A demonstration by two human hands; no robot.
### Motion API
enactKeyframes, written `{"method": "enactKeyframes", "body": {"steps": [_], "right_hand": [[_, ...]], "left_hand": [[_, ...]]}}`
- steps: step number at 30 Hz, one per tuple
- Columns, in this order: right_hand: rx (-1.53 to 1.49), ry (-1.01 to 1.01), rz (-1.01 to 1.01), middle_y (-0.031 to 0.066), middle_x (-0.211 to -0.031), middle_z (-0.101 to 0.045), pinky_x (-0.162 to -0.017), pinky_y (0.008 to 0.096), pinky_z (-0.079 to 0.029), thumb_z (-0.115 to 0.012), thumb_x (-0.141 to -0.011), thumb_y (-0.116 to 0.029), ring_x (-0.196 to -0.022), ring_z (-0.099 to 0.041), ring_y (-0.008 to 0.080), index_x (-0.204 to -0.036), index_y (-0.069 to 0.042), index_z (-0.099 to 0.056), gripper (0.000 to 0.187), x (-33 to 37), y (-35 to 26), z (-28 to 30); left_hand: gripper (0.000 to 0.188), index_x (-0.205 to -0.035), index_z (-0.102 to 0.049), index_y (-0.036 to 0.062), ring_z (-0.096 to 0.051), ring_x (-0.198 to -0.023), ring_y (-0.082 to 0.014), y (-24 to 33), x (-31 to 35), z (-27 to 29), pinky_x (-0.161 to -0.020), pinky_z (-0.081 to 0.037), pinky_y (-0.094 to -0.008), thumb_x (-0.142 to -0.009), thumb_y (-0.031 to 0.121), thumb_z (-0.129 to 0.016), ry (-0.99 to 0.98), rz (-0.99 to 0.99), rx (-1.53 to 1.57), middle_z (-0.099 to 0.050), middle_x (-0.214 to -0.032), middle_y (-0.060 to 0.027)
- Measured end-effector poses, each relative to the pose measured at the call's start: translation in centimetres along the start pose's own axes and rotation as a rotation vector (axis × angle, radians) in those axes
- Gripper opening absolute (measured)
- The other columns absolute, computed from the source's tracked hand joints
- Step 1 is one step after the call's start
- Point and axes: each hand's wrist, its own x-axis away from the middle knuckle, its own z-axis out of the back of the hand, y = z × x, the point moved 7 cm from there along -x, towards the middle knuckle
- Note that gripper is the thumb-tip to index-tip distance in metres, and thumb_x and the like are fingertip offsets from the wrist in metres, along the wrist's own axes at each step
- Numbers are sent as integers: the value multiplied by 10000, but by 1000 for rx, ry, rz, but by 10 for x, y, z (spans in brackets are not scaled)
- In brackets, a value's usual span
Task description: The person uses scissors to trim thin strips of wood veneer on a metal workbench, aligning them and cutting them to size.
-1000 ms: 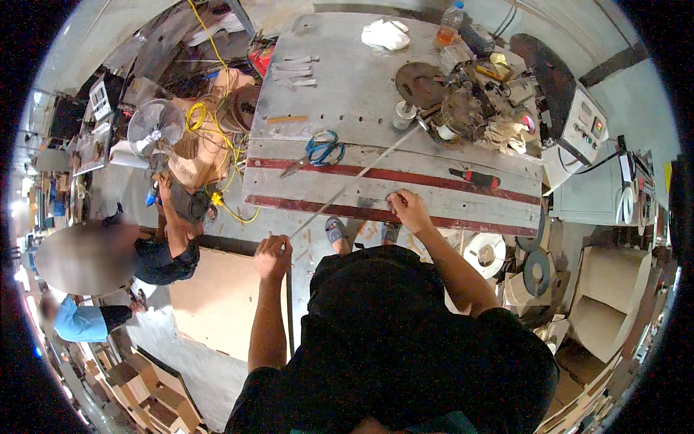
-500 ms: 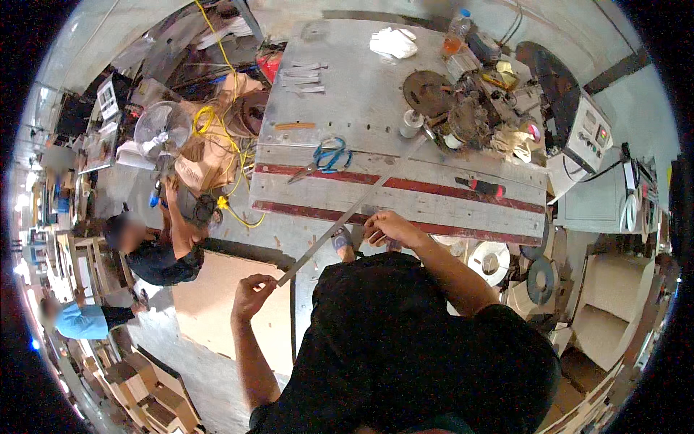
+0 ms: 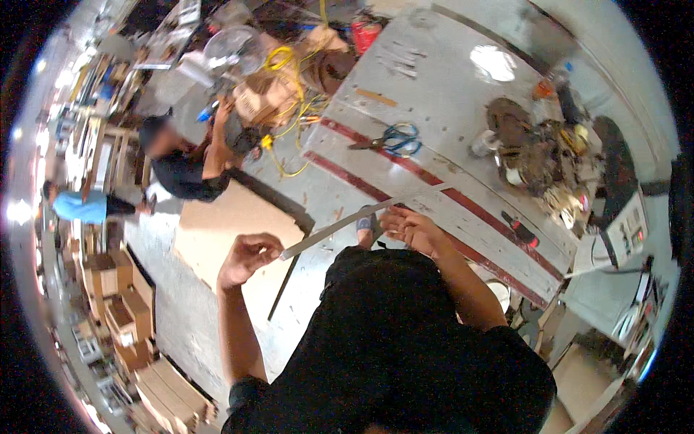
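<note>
A long, narrow grey strip (image 3: 336, 228) slants over the near edge of the worktable. My left hand (image 3: 249, 259) pinches its near end between thumb and fingers, out over the floor. The strip's far end reaches above the table's red stripes. Just below the strip, my right hand (image 3: 413, 230) has its fingers apart; whether a fingertip touches the strip I cannot tell. Blue-handled scissors (image 3: 396, 141) lie on the tabletop beyond the strip. Farther right on the table is a red and black hand tool (image 3: 520, 230). Several short pale strips (image 3: 401, 58) lie at the far end.
The grey worktable (image 3: 434, 94) carries a cluttered heap of dark parts (image 3: 553, 155), a white cloth (image 3: 494, 64) and a bottle (image 3: 546, 88). To the left, a person in black (image 3: 184, 159) crouches by cartons and a yellow cable (image 3: 296, 94). A large cardboard sheet (image 3: 217, 235) lies on the floor.
My view has turned, so the table now slants down to the right. The strip stays in my left hand and lies flatter across the view. My right hand's fingers have spread.
</note>
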Motion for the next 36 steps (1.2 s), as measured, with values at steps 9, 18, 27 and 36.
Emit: {"method": "enactKeyframes", "body": {"steps": [9,18,27,36], "right_hand": [[-167,-145,102,189,-1333,-573,-1038,533,-458,-530,-843,-9,-1197,-588,355,-1320,-38,-519,478,-24,19,-7],[-135,-173,264,181,-1428,-388,-1142,618,-296,-550,-858,-128,-1411,-309,428,-1267,-103,-471,418,-8,-43,-54],[-244,-88,342,242,-1541,-197,-1131,627,-309,-581,-933,-127,-1357,-349,451,-1313,-61,-490,397,-7,-116,-68],[-180,-1,360,241,-1539,-180,-1106,648,-343,-552,-824,-31,-1344,-364,483,-1530,-43,-87,845,-6,-114,-61]], "left_hand": [[106,-818,-659,-30,-606,-843,-266,46,19,-19,-793,-462,-411,-816,68,-700,-23,-246,263,-663,-865,-147],[179,-747,-625,21,-621,-788,-331,71,43,-2,-707,-460,-438,-762,173,-718,47,-479,401,-657,-767,-200],[188,-809,-622,5,-660,-929,-393,53,23,-9,-838,-487,-469,-781,163,-719,13,-446,520,-656,-1020,-347],[107,-910,-622,-4,-613,-1127,-328,3,-30,-68,-1021,-415,-444,-867,94,-635,107,-383,683,-667,-1147,-249]]}}
